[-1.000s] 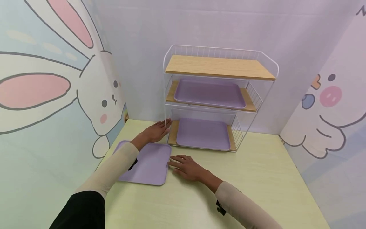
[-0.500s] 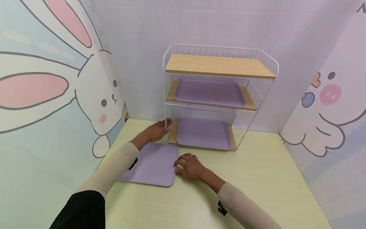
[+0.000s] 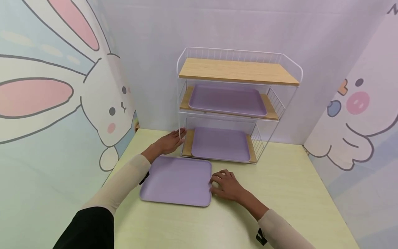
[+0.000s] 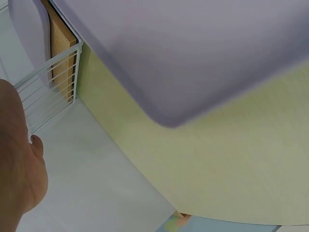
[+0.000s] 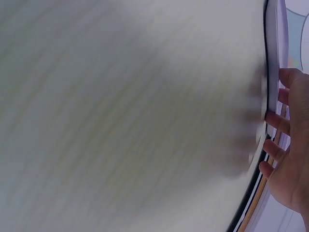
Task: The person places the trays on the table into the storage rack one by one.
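Observation:
A purple tray lies on the table in front of the rack, partly covered by my left forearm in the head view. My right hand grips its right rim with curled fingers; the right wrist view has the fingertips right at that rim. My left hand, fingers straight, rests against the lower left side of the white wire rack. In the left wrist view part of the left hand shows beside the rack's wire side, and a corner of the tray appears close to the camera.
The rack has wooden shelves. A purple tray lies on its middle shelf and another purple tray on the bottom one. The pale yellow table is bordered by a backdrop curtain printed with cartoon animals.
The front tray has slid to the right across the table together with my right hand, whose fingers are now curled at its rim. My left hand has stayed at the rack's side.

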`<state>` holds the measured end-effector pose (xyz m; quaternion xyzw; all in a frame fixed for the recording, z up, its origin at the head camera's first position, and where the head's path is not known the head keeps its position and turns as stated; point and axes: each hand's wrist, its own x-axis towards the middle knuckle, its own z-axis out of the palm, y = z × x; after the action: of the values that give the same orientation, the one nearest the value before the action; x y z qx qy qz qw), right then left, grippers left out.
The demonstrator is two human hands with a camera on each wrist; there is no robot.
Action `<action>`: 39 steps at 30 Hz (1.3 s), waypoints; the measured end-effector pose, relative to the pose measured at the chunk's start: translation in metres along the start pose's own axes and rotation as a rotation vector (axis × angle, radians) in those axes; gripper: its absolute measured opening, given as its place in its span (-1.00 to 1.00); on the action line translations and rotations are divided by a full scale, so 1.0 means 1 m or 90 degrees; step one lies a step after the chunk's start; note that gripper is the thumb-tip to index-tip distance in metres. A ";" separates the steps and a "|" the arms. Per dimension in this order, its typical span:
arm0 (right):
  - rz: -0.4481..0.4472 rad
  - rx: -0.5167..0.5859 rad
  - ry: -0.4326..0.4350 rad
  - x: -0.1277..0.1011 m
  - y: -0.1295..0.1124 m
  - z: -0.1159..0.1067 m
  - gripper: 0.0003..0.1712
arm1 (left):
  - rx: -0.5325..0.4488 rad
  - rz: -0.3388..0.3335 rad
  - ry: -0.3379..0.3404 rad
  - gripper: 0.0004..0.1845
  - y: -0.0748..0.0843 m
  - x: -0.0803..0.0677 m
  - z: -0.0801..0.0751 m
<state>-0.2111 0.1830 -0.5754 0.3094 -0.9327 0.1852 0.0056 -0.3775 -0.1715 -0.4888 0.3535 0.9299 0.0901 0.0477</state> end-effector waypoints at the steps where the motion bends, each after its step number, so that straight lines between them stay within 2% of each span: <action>1: 0.000 -0.008 0.005 -0.005 0.004 -0.001 -0.79 | -0.003 0.001 0.001 -0.31 0.000 0.000 0.000; 7: 0.010 -0.031 0.029 -0.034 0.029 -0.013 -0.80 | -0.010 0.000 0.001 -0.31 -0.001 -0.001 0.001; 13: 0.020 -0.057 0.077 -0.066 0.056 -0.026 -0.83 | -0.018 0.000 0.002 -0.32 0.000 -0.002 0.001; 22: 0.040 -0.086 0.148 -0.107 0.095 -0.031 -0.81 | -0.043 -0.008 0.006 -0.32 -0.001 -0.001 0.004; 26: 0.078 -0.046 0.163 -0.115 0.097 -0.030 -0.77 | -0.071 -0.016 0.035 -0.32 0.002 -0.001 0.010; 28: 0.109 0.000 0.175 -0.117 0.094 -0.029 -0.70 | -0.093 -0.023 0.052 -0.32 0.002 0.000 0.016; 32: 0.181 0.105 0.213 -0.117 0.082 -0.024 -0.43 | -0.159 -0.042 0.080 -0.32 0.004 0.001 0.026; 35: 0.246 0.165 0.220 -0.114 0.074 -0.018 -0.24 | -0.181 -0.052 0.101 -0.33 0.006 0.001 0.030; 39: 0.308 0.155 0.211 -0.109 0.071 -0.003 -0.10 | -0.174 -0.058 0.123 -0.34 0.007 0.002 0.033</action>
<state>-0.1646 0.2989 -0.6109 0.0427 -0.9365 0.3397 0.0760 -0.3696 -0.1601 -0.5199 0.2908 0.9243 0.2468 0.0094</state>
